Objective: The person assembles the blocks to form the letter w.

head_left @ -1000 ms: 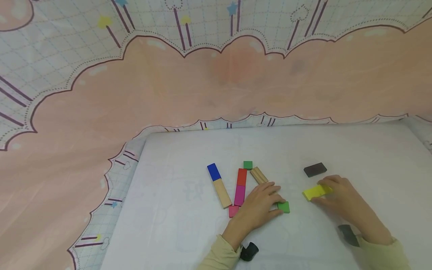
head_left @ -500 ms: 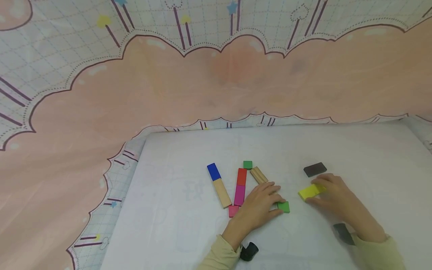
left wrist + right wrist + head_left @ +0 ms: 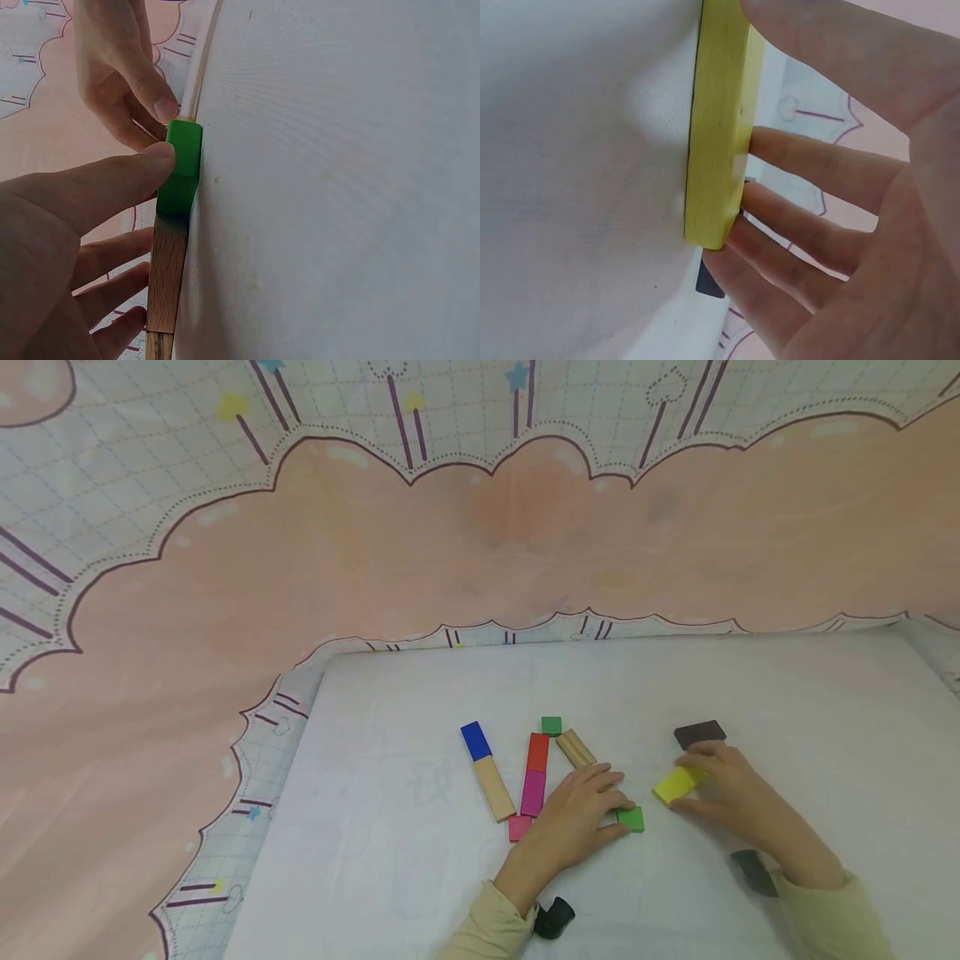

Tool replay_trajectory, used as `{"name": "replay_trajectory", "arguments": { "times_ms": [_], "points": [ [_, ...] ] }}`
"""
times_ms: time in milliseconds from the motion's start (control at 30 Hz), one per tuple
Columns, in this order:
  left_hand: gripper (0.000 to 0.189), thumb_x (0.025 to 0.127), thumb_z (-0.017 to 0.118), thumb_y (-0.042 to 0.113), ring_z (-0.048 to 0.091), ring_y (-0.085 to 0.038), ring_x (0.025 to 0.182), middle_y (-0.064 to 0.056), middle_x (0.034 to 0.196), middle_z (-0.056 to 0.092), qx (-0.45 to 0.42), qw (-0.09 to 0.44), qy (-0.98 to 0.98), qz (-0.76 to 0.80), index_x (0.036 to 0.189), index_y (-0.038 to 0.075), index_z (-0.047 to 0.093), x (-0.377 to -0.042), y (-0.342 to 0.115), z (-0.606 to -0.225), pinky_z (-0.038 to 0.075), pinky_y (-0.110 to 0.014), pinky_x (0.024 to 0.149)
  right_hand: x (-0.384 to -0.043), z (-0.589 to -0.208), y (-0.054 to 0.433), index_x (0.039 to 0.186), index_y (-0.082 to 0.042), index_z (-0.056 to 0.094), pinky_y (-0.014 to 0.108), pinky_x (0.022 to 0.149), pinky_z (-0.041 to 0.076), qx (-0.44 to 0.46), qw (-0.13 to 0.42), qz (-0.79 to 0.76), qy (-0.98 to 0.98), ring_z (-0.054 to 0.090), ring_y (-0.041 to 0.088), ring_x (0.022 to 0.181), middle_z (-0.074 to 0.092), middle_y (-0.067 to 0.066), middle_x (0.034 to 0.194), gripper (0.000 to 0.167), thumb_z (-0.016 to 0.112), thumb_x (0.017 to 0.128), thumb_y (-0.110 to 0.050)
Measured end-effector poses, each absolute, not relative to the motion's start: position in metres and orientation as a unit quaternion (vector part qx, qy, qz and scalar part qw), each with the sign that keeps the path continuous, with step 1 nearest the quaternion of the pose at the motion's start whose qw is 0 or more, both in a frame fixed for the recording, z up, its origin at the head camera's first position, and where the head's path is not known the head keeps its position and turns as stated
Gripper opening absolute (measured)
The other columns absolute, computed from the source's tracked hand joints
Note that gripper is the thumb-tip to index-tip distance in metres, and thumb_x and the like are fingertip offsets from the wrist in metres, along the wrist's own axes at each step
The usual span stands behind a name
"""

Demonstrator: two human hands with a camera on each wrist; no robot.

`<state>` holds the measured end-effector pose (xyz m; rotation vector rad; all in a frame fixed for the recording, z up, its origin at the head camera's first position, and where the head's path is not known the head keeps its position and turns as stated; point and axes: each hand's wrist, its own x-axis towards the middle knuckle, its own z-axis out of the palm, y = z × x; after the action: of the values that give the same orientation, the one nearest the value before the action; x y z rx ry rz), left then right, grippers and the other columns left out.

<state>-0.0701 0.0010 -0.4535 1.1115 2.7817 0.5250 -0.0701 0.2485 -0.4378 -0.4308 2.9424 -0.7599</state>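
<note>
In the head view, my left hand (image 3: 573, 822) lies over part of a row of wooden blocks, with thumb and index finger at opposite sides of a green block (image 3: 631, 819). Its thumb presses the green block's side in the left wrist view, where a brown wooden block (image 3: 168, 274) adjoins it. My right hand (image 3: 738, 793) pinches a yellow block (image 3: 677, 786) between thumb and fingers, lying flat close over the white table, right of the green one. Along the yellow block's long side run my right fingers (image 3: 810, 217). Part of the row is hidden under my left hand.
Left of my hand, blue (image 3: 476, 741), tan (image 3: 494, 788), pink (image 3: 520, 828), magenta (image 3: 533, 792) and red (image 3: 537, 752) blocks form a V. A small green block (image 3: 551, 726) and a grooved wooden block (image 3: 576, 748) adjoin. A black block (image 3: 699, 734) lies beyond my right hand on the white table (image 3: 375, 843).
My right hand has slid the yellow block leftward, closer to the green block, and now overlaps the black block's near edge in view. My left hand has stayed in place.
</note>
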Motion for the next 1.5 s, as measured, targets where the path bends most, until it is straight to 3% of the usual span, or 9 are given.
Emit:
{"name": "replay_trajectory", "arguments": {
  "times_ms": [400,900,1500],
  "points": [
    [0.031,0.093,0.070,0.037,0.039,-0.016,0.143,0.005,0.144,0.055,0.362,0.051,0.915,0.171,0.122,0.028,0.072,-0.070,0.001,-0.455,0.030,-0.030,0.120,-0.076,-0.439,0.247,0.117,-0.001,0.067,0.061,0.096,0.049,-0.217,0.025,-0.256,0.942,0.054,0.043,0.117,0.055,0.023,0.127,0.051,0.087,0.074,-0.021],
    [0.030,0.092,0.071,0.038,0.039,-0.015,0.143,0.005,0.144,0.056,0.360,0.045,0.915,0.176,0.120,0.028,0.073,-0.071,0.001,-0.456,0.029,-0.030,0.121,-0.083,-0.436,0.238,0.120,-0.004,0.066,0.065,0.102,0.043,-0.234,0.071,-0.256,0.935,0.045,0.048,0.128,0.052,0.024,0.136,0.048,0.084,0.078,-0.018],
    [0.030,0.092,0.071,0.039,0.039,-0.015,0.143,0.005,0.144,0.055,0.363,0.039,0.916,0.167,0.120,0.027,0.073,-0.071,0.002,-0.455,0.029,-0.030,0.120,-0.087,-0.435,0.233,0.118,-0.010,0.069,0.065,0.102,0.043,-0.238,0.101,-0.255,0.932,0.047,0.047,0.129,0.050,0.021,0.141,0.045,0.083,0.075,-0.014]
  ]
}}
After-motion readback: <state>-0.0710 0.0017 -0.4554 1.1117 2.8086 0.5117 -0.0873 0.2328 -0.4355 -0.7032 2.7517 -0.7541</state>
